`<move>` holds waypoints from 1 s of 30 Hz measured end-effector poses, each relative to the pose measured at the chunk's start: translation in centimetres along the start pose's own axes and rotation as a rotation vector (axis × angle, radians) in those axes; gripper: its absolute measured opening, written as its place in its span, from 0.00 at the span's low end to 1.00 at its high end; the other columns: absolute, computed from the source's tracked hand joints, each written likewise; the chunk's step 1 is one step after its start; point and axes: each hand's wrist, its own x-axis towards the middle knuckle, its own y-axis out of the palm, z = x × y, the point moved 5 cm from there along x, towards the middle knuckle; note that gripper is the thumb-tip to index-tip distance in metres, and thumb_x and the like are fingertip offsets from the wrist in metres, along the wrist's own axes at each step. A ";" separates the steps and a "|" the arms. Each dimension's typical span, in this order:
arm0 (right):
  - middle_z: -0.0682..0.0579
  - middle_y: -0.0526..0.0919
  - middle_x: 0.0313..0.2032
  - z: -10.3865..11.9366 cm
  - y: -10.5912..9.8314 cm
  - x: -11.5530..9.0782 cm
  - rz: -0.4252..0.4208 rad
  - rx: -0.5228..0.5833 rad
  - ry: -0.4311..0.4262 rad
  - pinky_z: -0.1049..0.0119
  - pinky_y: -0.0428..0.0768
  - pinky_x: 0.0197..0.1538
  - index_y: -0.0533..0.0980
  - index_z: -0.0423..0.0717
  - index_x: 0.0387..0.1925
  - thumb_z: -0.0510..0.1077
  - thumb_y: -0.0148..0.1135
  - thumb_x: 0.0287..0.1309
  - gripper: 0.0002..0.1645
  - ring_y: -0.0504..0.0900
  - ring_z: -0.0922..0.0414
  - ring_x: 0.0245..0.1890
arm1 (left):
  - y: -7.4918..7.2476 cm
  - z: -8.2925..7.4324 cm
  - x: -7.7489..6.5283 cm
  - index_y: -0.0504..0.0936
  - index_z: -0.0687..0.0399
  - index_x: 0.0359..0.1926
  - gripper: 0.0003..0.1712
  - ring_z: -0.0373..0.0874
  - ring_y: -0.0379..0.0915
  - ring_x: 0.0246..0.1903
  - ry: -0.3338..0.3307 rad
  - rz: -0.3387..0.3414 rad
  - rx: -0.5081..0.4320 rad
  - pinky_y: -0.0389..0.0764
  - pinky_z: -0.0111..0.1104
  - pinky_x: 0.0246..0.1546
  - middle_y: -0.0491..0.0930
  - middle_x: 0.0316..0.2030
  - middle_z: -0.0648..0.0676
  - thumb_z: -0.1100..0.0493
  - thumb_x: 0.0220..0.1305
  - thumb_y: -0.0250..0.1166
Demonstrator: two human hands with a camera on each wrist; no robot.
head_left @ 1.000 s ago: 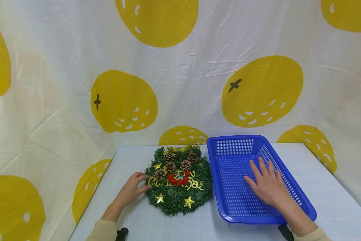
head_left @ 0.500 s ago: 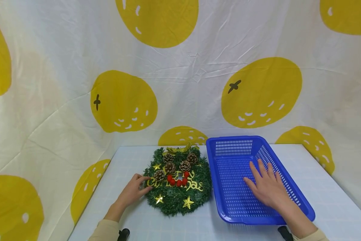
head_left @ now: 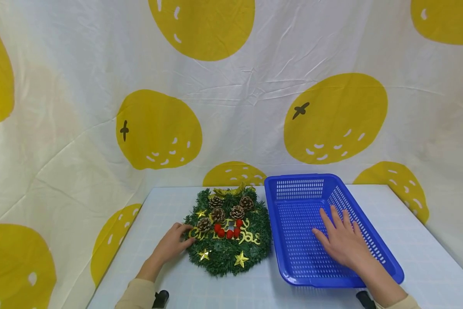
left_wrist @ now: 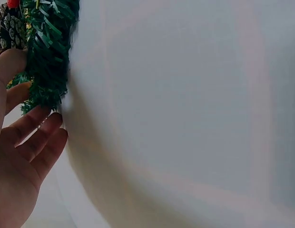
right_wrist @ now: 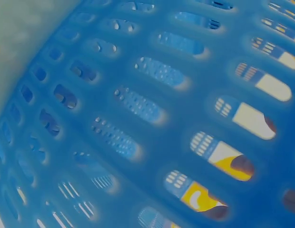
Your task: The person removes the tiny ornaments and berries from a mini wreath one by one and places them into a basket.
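Took in the biggest first: a white cloth (head_left: 231,98) printed with yellow fruit, hung well beyond the left hand (head_left: 171,244) and the right hand (head_left: 345,244). Then came down to the pale table (head_left: 216,294) beneath them, and a blue basket (head_left: 299,231) directly below the right hand. Got its slotted wall huge in the right wrist view, but couldn't make out the fingers there. Between the hands, found the green wreath (head_left: 223,249), lying flat on the table, its edge at the left fingertips.

Back to the head view: caught the right hand over the basket floor, fingers straight, spread wide, holding nothing; couldn't tell about contact below. Saw the left hand relaxed, thumb and forefinger apart, touching the greenery without a plain grip. Picked up the other three fingers clearly only in the left wrist view, loosely extended by the wreath's edge.

Just right of the left fingertips, spotted gold lettering (head_left: 251,237) and pine cones (head_left: 217,215); nearer the wearer, gold stars (head_left: 241,259); farther right, small red balls (head_left: 229,234).
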 end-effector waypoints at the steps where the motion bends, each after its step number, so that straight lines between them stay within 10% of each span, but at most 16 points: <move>1: 0.28 0.43 0.72 0.0 0.0 0.0 -0.002 -0.003 -0.001 0.26 0.39 0.63 0.52 0.37 0.74 0.70 0.40 0.69 0.49 0.37 0.25 0.69 | 0.0 0.0 0.0 0.79 0.55 0.56 0.24 0.41 0.66 0.34 -0.001 0.005 0.000 0.71 0.39 0.35 0.71 0.39 0.51 0.51 0.63 0.69; 30: 0.33 0.56 0.71 7.5 -1.6 -2.1 -0.113 0.084 -0.185 0.31 0.56 0.63 0.63 0.38 0.70 0.60 0.55 0.67 0.41 0.52 0.29 0.69 | 0.1 0.3 0.0 0.79 0.52 0.58 0.24 0.41 0.71 0.38 -0.009 0.025 0.014 0.74 0.42 0.38 0.76 0.40 0.49 0.50 0.63 0.68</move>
